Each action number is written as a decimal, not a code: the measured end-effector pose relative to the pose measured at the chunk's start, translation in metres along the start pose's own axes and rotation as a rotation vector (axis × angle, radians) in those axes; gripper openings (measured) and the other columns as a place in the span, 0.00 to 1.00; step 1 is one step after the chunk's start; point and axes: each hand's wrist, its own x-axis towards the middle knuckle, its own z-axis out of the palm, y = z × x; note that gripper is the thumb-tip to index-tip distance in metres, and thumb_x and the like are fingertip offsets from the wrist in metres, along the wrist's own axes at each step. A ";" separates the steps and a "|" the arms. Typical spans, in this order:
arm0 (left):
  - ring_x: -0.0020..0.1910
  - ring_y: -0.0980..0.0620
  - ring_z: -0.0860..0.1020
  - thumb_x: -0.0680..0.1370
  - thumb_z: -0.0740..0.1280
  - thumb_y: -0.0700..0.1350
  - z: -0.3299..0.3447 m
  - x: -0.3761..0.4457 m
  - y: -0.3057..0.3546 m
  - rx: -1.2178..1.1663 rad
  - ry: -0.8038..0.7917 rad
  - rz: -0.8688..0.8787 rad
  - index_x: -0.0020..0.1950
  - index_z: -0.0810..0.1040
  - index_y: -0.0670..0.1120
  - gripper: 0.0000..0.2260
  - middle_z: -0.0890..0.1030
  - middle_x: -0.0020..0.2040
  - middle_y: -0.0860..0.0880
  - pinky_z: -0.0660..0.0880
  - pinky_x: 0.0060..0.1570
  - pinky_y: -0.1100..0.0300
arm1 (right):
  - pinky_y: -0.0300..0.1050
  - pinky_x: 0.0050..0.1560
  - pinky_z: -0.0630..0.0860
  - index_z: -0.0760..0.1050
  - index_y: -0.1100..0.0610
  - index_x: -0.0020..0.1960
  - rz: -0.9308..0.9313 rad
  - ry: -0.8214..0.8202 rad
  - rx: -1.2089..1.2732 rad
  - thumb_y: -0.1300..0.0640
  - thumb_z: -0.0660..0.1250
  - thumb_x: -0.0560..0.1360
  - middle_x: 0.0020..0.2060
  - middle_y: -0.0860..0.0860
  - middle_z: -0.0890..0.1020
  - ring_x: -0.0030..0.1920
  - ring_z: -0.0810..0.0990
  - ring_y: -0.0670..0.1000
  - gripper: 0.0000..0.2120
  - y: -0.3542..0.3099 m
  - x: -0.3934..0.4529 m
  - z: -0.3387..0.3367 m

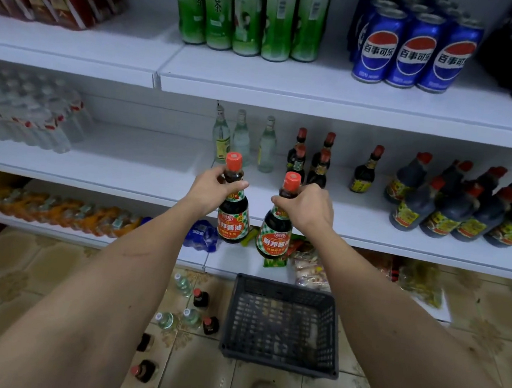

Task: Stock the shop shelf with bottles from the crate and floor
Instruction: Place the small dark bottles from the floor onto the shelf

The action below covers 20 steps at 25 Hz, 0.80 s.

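Note:
My left hand (209,190) grips the neck of a dark soy sauce bottle (233,215) with an orange cap. My right hand (307,207) grips the neck of a second, matching soy sauce bottle (276,230). Both bottles hang upright in front of the middle shelf (144,163), about level with its front edge. On that shelf stand three clear bottles (243,138) and several small dark bottles (310,158). A grey plastic crate (282,323) sits on the floor below; I cannot make out anything in it. Several loose bottles (192,310) stand on the floor tiles left of the crate.
Larger dark sauce bottles (456,202) crowd the middle shelf's right end, and packed water bottles (23,112) fill its left. The top shelf carries green tea bottles (251,13) and blue cans (415,52). The bottom shelf holds orange drink packs (66,212) and snack bags (310,269).

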 end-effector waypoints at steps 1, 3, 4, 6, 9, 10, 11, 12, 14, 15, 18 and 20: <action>0.58 0.47 0.77 0.74 0.72 0.52 0.002 0.007 -0.002 0.014 -0.008 -0.001 0.62 0.77 0.51 0.17 0.80 0.60 0.47 0.75 0.60 0.50 | 0.47 0.36 0.78 0.81 0.56 0.41 0.007 0.006 -0.007 0.39 0.73 0.66 0.36 0.53 0.83 0.38 0.81 0.56 0.20 -0.002 0.007 0.004; 0.58 0.47 0.78 0.74 0.72 0.52 0.005 0.019 -0.010 -0.004 0.007 -0.030 0.60 0.77 0.51 0.17 0.81 0.59 0.47 0.76 0.61 0.47 | 0.45 0.34 0.74 0.81 0.55 0.41 -0.011 -0.018 -0.041 0.38 0.72 0.66 0.36 0.53 0.83 0.38 0.81 0.56 0.20 -0.006 0.023 0.013; 0.57 0.47 0.78 0.74 0.73 0.52 0.005 0.025 -0.013 -0.016 0.020 -0.050 0.59 0.77 0.52 0.16 0.81 0.58 0.47 0.76 0.61 0.46 | 0.44 0.34 0.72 0.82 0.55 0.40 -0.024 -0.028 -0.059 0.38 0.72 0.66 0.35 0.53 0.83 0.37 0.81 0.56 0.19 -0.007 0.031 0.016; 0.57 0.47 0.78 0.74 0.73 0.51 0.002 0.037 -0.018 -0.016 0.029 -0.077 0.59 0.77 0.52 0.15 0.81 0.58 0.48 0.76 0.61 0.48 | 0.44 0.33 0.70 0.82 0.55 0.40 -0.045 -0.036 -0.083 0.38 0.72 0.67 0.35 0.53 0.83 0.37 0.80 0.56 0.19 -0.010 0.046 0.025; 0.56 0.49 0.77 0.75 0.72 0.49 -0.012 0.048 -0.029 -0.003 0.036 -0.088 0.62 0.77 0.49 0.16 0.80 0.57 0.48 0.74 0.55 0.55 | 0.44 0.33 0.71 0.82 0.56 0.40 -0.044 -0.031 -0.087 0.40 0.72 0.68 0.35 0.54 0.83 0.36 0.80 0.56 0.18 -0.017 0.059 0.041; 0.56 0.50 0.77 0.75 0.72 0.49 -0.020 0.050 -0.034 -0.005 0.045 -0.094 0.62 0.76 0.48 0.16 0.80 0.57 0.49 0.73 0.54 0.57 | 0.45 0.34 0.72 0.82 0.56 0.40 -0.042 -0.032 -0.091 0.40 0.72 0.68 0.35 0.54 0.83 0.37 0.81 0.56 0.18 -0.022 0.062 0.048; 0.56 0.50 0.77 0.75 0.71 0.49 -0.029 0.051 -0.040 -0.008 0.052 -0.096 0.62 0.76 0.48 0.16 0.80 0.56 0.49 0.73 0.54 0.57 | 0.45 0.35 0.72 0.81 0.57 0.40 -0.042 -0.032 -0.095 0.41 0.72 0.68 0.35 0.54 0.83 0.37 0.81 0.57 0.18 -0.029 0.063 0.055; 0.56 0.50 0.77 0.75 0.71 0.49 -0.040 0.052 -0.046 -0.012 0.056 -0.097 0.62 0.76 0.48 0.16 0.80 0.57 0.49 0.73 0.54 0.57 | 0.45 0.35 0.72 0.81 0.57 0.41 -0.046 -0.038 -0.101 0.41 0.72 0.69 0.36 0.55 0.83 0.38 0.81 0.57 0.17 -0.037 0.062 0.062; 0.56 0.49 0.77 0.75 0.71 0.49 -0.061 0.054 -0.058 -0.012 0.060 -0.092 0.62 0.77 0.47 0.17 0.80 0.57 0.48 0.74 0.55 0.56 | 0.45 0.36 0.73 0.82 0.55 0.43 -0.053 -0.040 -0.103 0.42 0.72 0.69 0.38 0.55 0.84 0.39 0.81 0.57 0.16 -0.053 0.060 0.076; 0.56 0.49 0.77 0.75 0.71 0.49 -0.076 0.055 -0.068 -0.010 0.063 -0.089 0.62 0.77 0.47 0.17 0.80 0.58 0.48 0.74 0.55 0.56 | 0.45 0.36 0.73 0.82 0.54 0.45 -0.048 -0.037 -0.099 0.42 0.72 0.70 0.38 0.54 0.84 0.40 0.81 0.57 0.16 -0.065 0.056 0.088; 0.57 0.48 0.76 0.75 0.71 0.49 -0.121 0.052 -0.097 -0.032 0.075 -0.089 0.62 0.76 0.48 0.17 0.79 0.59 0.48 0.73 0.55 0.55 | 0.44 0.37 0.71 0.82 0.54 0.46 -0.008 -0.025 -0.090 0.43 0.71 0.70 0.38 0.54 0.82 0.39 0.78 0.56 0.15 -0.103 0.037 0.122; 0.57 0.49 0.75 0.76 0.71 0.48 -0.154 0.047 -0.110 -0.057 0.074 -0.068 0.62 0.76 0.47 0.16 0.79 0.58 0.48 0.71 0.55 0.55 | 0.44 0.37 0.70 0.82 0.55 0.45 0.028 0.007 -0.061 0.43 0.72 0.69 0.38 0.54 0.82 0.38 0.77 0.56 0.15 -0.128 0.022 0.143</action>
